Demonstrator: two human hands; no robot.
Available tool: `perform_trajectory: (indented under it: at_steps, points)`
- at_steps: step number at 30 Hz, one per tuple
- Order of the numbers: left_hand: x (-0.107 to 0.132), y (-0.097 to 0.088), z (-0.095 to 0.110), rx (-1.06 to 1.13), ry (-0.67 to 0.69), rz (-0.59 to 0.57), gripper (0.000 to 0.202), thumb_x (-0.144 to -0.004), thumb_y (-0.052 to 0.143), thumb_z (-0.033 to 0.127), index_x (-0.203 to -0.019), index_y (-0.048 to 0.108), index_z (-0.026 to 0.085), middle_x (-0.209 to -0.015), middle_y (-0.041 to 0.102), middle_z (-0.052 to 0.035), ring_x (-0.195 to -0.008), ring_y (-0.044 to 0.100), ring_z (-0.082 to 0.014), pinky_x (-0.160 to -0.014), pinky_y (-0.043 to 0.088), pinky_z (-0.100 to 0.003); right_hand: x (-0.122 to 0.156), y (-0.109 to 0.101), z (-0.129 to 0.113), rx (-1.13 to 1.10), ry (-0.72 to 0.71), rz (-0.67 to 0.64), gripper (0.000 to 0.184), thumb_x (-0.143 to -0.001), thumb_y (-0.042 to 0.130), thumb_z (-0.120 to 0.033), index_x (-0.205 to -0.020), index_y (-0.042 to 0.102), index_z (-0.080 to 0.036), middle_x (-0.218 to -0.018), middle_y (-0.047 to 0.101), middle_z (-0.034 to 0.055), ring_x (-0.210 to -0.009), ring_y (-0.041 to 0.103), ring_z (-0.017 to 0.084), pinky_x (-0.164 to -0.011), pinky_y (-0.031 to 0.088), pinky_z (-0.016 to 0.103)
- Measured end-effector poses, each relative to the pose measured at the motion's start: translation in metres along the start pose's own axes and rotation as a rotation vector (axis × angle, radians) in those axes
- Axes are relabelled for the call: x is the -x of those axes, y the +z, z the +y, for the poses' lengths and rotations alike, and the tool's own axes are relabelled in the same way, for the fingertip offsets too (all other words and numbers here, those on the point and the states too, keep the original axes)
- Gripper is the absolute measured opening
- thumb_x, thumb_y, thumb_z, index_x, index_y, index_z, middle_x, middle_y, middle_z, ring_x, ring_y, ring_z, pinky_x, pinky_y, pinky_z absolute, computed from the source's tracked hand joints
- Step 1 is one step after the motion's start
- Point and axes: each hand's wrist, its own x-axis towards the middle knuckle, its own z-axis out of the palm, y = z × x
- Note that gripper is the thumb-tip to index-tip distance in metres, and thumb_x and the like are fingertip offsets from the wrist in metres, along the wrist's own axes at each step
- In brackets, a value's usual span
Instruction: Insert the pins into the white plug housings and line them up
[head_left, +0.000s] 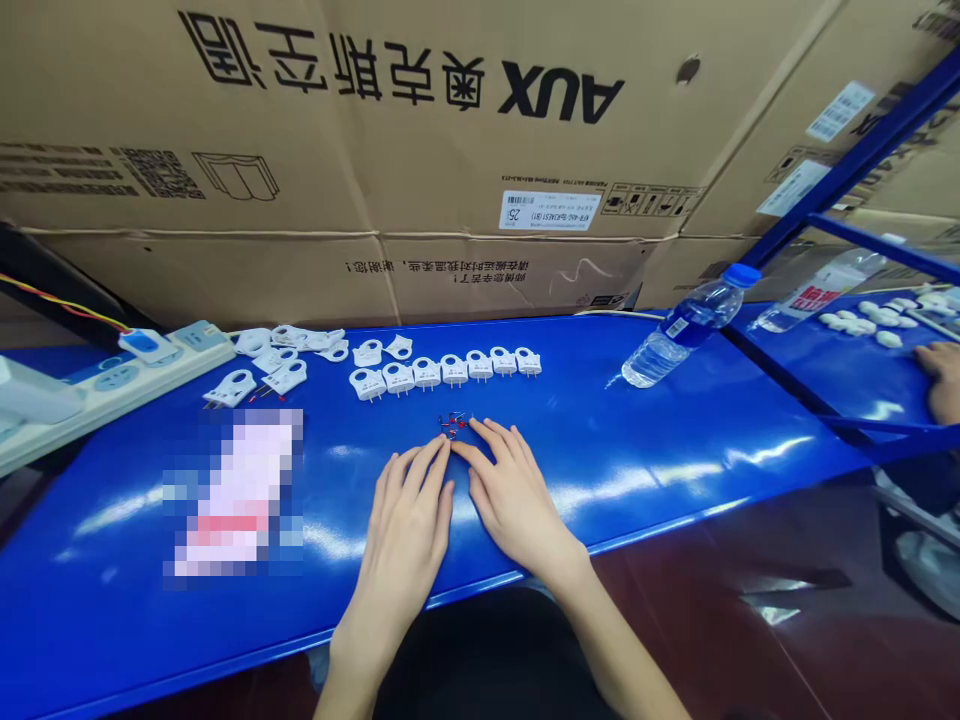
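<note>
Several tiny red and dark pieces with thin leads (453,422) lie in a small cluster on the blue table (570,440). My left hand (409,505) rests palm down at the near side of this cluster, fingers stretched out, fingertips touching its edge. From the right, my right hand (517,490) reaches in with its fingers extended and spread, the index fingertip close to my left one. Whether a tiny piece sits under the fingertips cannot be made out. Beyond the hands stands a row of white ring-topped plugs (454,370), their metal pins pointing toward me.
More white plug pieces (279,345) are heaped at the left, beside a power strip (112,390). A blurred pink item (244,490) lies nearer. At the right stands a water bottle (682,325); past a blue frame is another person's hand (943,380). Cardboard boxes (300,200) wall the back.
</note>
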Motion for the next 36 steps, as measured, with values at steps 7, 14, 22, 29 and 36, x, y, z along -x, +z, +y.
perform_trajectory:
  at_steps: [7,14,22,29,36]
  points:
    - [-0.0001,0.0012,-0.0002,0.037,-0.013,0.015,0.045,-0.107,0.039,0.023,-0.15,0.052,0.02,-0.146,0.064,-0.0112,-0.131,0.058,-0.0296,-0.111,0.051,-0.052,0.0006,0.0004,0.0004,0.023,-0.01,0.016,0.049,-0.104,0.043,-0.016,-0.15,0.054,-0.028,-0.161,0.048,0.0083,-0.155,0.036,0.026,-0.128,0.033,0.056]
    - [-0.0001,0.0007,0.0,0.027,-0.059,0.005,0.044,-0.107,0.039,0.026,-0.147,0.054,0.016,-0.145,0.063,-0.0135,-0.132,0.057,-0.0313,-0.109,0.053,-0.052,0.0005,-0.0009,-0.0007,0.008,-0.002,0.008,0.048,-0.104,0.042,-0.016,-0.149,0.055,-0.028,-0.161,0.047,0.0093,-0.155,0.036,0.027,-0.128,0.032,0.058]
    - [-0.0005,0.0017,0.001,0.01,-0.075,0.012,0.046,-0.107,0.038,0.027,-0.15,0.051,0.014,-0.151,0.056,-0.0167,-0.141,0.052,-0.031,-0.115,0.049,-0.052,0.0007,0.0,0.0001,0.003,-0.008,0.013,0.051,-0.105,0.04,-0.016,-0.153,0.051,-0.027,-0.161,0.047,0.009,-0.155,0.035,0.026,-0.128,0.031,0.058]
    - [0.0005,0.0036,0.0021,-0.048,-0.098,-0.01,0.048,-0.107,0.038,0.026,-0.152,0.05,0.017,-0.156,0.053,-0.0161,-0.149,0.045,-0.032,-0.116,0.048,-0.051,0.0009,-0.0005,-0.0012,0.02,-0.007,0.023,0.055,-0.102,0.044,-0.013,-0.156,0.049,-0.027,-0.164,0.043,0.0123,-0.155,0.037,0.029,-0.128,0.033,0.059]
    - [0.0008,0.0027,0.0035,-0.07,-0.089,-0.016,0.047,-0.108,0.037,0.027,-0.152,0.05,0.018,-0.157,0.051,-0.0167,-0.151,0.043,-0.0328,-0.115,0.049,-0.054,0.0005,-0.0011,-0.0015,-0.006,-0.007,0.032,0.05,-0.104,0.041,-0.015,-0.152,0.052,-0.023,-0.162,0.045,0.0141,-0.154,0.038,0.03,-0.127,0.033,0.06]
